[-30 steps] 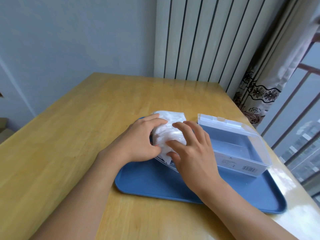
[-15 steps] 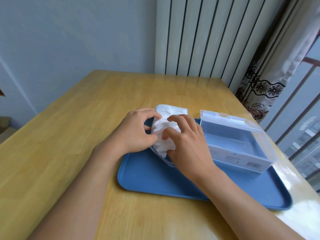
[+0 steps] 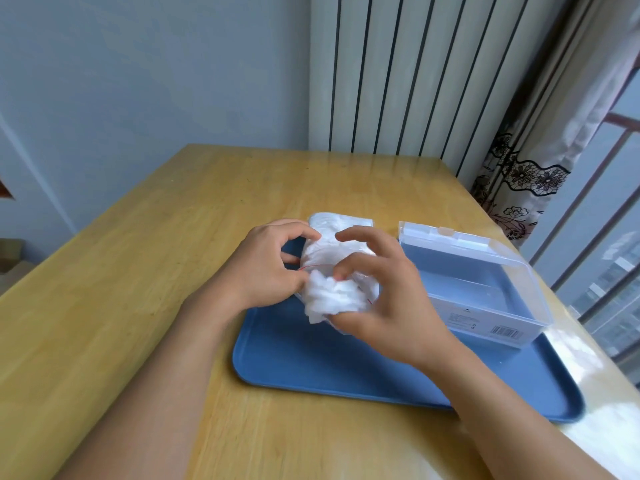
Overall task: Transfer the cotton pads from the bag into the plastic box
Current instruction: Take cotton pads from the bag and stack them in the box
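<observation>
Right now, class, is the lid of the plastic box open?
No, the plastic box sits shut on the blue tray, its clear lid lying flat on top.

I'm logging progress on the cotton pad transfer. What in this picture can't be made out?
- Head view: pad count inside the bag; wrinkled film and both hands cover it.
- Plastic box label text: too small.
- Tray surface under the bag: hidden by the right hand.
</observation>
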Available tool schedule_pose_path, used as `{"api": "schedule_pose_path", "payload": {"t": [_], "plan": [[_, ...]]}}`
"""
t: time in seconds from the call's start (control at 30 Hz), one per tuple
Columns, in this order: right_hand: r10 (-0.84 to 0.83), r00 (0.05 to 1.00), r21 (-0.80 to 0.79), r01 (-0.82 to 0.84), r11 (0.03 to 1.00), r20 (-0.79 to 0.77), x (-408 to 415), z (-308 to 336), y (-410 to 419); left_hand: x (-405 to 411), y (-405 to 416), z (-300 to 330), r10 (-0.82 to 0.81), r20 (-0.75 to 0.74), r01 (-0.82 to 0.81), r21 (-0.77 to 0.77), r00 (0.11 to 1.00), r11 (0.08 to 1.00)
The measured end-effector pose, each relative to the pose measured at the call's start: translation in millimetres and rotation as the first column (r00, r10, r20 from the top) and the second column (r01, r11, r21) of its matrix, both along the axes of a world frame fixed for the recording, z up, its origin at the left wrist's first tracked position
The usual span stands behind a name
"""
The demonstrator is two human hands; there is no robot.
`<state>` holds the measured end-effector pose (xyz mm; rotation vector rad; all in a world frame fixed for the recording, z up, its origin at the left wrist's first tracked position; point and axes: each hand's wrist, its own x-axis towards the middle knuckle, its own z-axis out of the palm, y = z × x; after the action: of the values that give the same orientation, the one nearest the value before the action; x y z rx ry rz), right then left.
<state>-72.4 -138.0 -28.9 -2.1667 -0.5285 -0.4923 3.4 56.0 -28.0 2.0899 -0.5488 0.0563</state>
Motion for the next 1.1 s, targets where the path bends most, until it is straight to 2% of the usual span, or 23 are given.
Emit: {"api": "schedule_pose_path", "payload": {"t": [0.03,0.1,0.17,0.2,0.27,0.33,0.37,0.47,0.57,0.7,0.8,0.9,1.1], "plan": [[0.059,0.995,0.194,-0.042,0.98,-0.083,-3.8,7.2,-2.0,1.2,2.4,0.1,-0.006,-0.001,0.006,0.017,1.0,1.0],[0.215,0.958,0.529,-0.086,0.844,-0.188,-4.9,17.0,-8.8,2.0,7.6,1.4,-0.03,-0.018,0.03,0.051,0.999,0.998],[0.26,0.941,0.69,-0.042,0.723,-0.216,-2.6,23.1,-17.7,-2.4,9.6,6.3,-0.052,-0.005,0.052,0.034,0.999,0.998],[0.275,0.935,0.745,-0.019,0.666,-0.222,-1.3,25.8,-24.7,-4.4,6.3,11.9,-0.069,0.017,0.07,-0.035,0.997,0.997],[0.332,0.908,0.821,0.024,0.57,-0.257,4.0,25.0,-27.5,-11.6,0.8,21.6,-0.073,0.01,0.073,-0.297,0.997,0.952],[0.325,0.902,0.829,0.061,0.556,-0.284,7.6,24.4,-34.1,-18.8,-19.9,36.3,-0.111,-0.056,0.071,-0.476,0.992,0.876],[0.307,0.905,0.813,0.069,0.578,-0.295,9.5,24.3,-37.5,-21.6,-34.0,42.9,-0.135,-0.104,0.068,-0.487,0.985,0.871],[0.271,0.912,0.778,0.075,0.624,-0.306,10.7,25.2,-47.9,-29.5,-77.7,54.8,-0.201,-0.196,0.117,-0.371,0.96,0.921],[0.192,0.923,0.758,0.14,0.637,-0.332,11.2,25.9,-59.5,-35.8,-102.3,54.4,-0.268,-0.308,0.096,-0.477,0.913,0.873],[0.074,0.955,0.678,0.149,0.72,-0.289,11.6,20.4,-68.5,-36.9,-107.2,41.2,-0.31,-0.387,0.009,-0.612,0.869,0.791],[-0.076,0.971,0.597,0.202,0.777,-0.229,11.0,20.0,-68.8,-37.3,-104.6,32.6,-0.322,-0.4,-0.023,-0.657,0.858,0.753],[-0.19,0.968,0.576,0.249,0.779,-0.162,11.5,18.9,-67.0,-37.3,-97.5,28.5,-0.335,-0.376,-0.03,-0.702,0.864,0.711],[-0.272,0.956,0.619,0.279,0.734,-0.109,10.4,14.9,-59.5,-38.7,-98.6,23.1,-0.236,-0.287,0.002,-0.631,0.928,0.776]]}}
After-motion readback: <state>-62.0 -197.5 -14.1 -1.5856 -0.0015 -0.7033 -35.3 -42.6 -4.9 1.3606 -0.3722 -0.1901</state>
